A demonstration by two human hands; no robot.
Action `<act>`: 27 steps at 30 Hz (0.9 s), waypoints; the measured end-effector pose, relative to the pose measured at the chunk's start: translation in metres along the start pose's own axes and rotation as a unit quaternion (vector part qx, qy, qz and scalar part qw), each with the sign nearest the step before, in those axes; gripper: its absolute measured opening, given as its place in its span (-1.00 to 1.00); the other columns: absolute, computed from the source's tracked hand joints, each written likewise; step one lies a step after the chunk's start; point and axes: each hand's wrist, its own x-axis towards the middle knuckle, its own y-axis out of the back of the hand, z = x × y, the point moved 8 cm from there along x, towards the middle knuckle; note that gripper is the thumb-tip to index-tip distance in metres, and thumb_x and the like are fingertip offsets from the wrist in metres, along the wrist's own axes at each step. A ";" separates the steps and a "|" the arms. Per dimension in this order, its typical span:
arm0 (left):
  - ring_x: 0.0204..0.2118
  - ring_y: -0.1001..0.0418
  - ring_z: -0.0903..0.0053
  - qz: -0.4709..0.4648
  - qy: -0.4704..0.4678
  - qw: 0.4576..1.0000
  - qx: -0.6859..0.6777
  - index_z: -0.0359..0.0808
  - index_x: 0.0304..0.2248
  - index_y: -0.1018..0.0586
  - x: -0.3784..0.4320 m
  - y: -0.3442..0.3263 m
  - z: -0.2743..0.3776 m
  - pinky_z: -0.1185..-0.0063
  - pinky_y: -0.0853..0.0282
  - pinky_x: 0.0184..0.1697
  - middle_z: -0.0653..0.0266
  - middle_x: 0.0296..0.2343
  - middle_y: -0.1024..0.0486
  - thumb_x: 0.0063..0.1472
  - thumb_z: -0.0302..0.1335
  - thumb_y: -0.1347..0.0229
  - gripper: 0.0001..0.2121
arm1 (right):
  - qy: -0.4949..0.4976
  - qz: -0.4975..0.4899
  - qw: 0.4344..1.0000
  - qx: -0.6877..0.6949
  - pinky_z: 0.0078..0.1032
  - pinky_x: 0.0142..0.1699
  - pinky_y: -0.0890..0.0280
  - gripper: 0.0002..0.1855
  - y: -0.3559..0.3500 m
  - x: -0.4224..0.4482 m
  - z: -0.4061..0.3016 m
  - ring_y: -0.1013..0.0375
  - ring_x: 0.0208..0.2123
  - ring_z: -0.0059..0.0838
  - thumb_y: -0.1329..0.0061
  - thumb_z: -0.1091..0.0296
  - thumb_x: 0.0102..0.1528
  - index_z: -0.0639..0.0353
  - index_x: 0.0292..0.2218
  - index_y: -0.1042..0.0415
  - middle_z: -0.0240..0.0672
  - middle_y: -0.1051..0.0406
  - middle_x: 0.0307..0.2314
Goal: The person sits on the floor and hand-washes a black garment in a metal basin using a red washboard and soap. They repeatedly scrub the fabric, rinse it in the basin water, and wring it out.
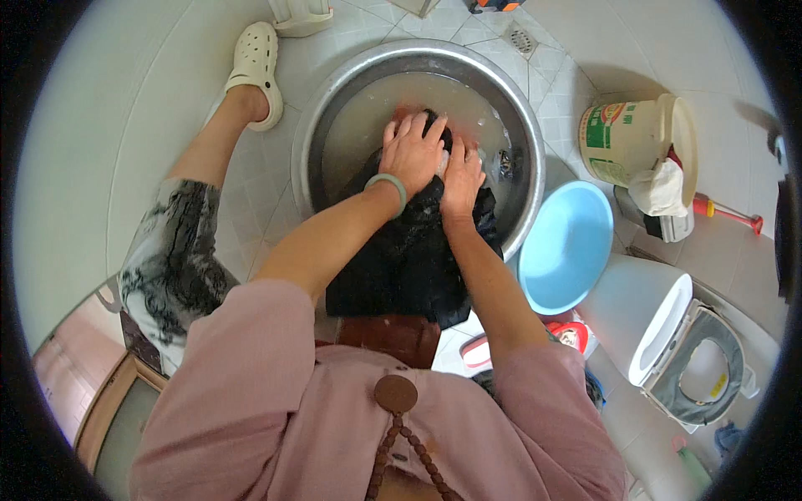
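A large round metal basin (307,144) holds cloudy water. Black wet cloth (401,269) lies partly in the water and spreads towards me over a reddish-brown board (388,338). My left hand (413,150), below a pale green bangle (390,188), presses on the upper part of the cloth with its fingers bent over it. Beside it my right hand (462,181) rests on the cloth, fingers pointing away from me. A little whitish material shows between the hands; what it is cannot be told. Reddish material shows under the water near my fingertips.
To the right stand a light blue plastic basin (564,250), a white plastic bucket (626,138) with a cloth on its rim, and a toilet (651,332) with a grey seat cover. A floor drain (521,41) lies beyond the metal basin. A cream clog (254,69) is on my left foot.
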 end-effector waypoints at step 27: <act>-0.06 -0.30 0.06 -0.049 -0.038 0.996 -0.069 -0.34 -0.37 -0.45 -0.111 0.092 0.044 0.17 -0.20 0.04 -0.03 -0.15 -0.35 0.21 -0.39 -0.02 -0.84 | 0.066 -0.040 0.978 0.193 -0.05 -0.11 -0.19 -0.75 0.068 -0.098 -0.039 -0.33 -0.21 0.10 0.11 0.26 0.16 0.27 -0.44 -0.37 -0.05 -0.38 -0.31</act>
